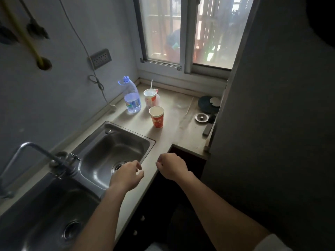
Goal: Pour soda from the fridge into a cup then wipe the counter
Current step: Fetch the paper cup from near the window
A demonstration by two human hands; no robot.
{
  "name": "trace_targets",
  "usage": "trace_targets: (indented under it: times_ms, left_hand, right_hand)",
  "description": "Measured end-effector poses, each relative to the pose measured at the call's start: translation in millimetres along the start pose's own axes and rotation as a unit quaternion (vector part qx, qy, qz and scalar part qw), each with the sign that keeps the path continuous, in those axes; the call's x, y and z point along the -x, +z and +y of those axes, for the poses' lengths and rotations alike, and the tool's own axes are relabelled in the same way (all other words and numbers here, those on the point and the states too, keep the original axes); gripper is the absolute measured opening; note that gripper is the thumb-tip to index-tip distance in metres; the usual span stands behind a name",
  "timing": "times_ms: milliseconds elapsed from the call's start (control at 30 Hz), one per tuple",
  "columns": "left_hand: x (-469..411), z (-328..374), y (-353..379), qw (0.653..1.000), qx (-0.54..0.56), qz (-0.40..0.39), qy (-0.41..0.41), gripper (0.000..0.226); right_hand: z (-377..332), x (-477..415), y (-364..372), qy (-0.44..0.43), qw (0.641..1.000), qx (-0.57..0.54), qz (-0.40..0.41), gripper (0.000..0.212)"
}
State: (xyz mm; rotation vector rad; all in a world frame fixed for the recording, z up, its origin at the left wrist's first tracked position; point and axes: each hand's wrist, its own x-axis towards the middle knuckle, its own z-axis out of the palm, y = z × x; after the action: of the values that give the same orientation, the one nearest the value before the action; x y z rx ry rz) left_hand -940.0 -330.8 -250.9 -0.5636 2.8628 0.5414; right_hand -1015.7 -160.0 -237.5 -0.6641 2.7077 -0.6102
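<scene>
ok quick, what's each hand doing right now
Left hand: open, fingers relaxed, holding nothing.
Right hand: open, loosely curled, nothing seen in it.

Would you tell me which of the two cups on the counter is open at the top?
The red paper cup, nearer the sink: its mouth is uncovered, while the white cup behind it looks lidded, with a straw.

Head camera looks down over counter [175,115]
</scene>
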Motion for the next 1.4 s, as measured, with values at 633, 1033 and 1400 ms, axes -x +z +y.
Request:
trace_targets:
  times_ms: [633, 1033, 1400]
  left_hand:
    - [-191.5, 26.4, -10.1, 0.998, -0.035, -0.044, 0.020, 0.026]
    - [-259.8, 15.7, -11.1, 0.993, -0.072, -0.060, -0.077, 0.029]
    - [-263.3, -6.2, -13.1, 0.991, -0.072, -0.057, -0.100, 0.029]
  right_hand:
    - [17.1, -180.9, -19.9, 0.011, 0.994, 0.108, -0.033, 0.025]
    - [69.7, -284.6, -6.3, 0.076, 0.991, 0.053, -0.099, 0.057]
    - [89.8, -346.7, 25.8, 0.092, 0.949, -0.303, 0.013, 0.117]
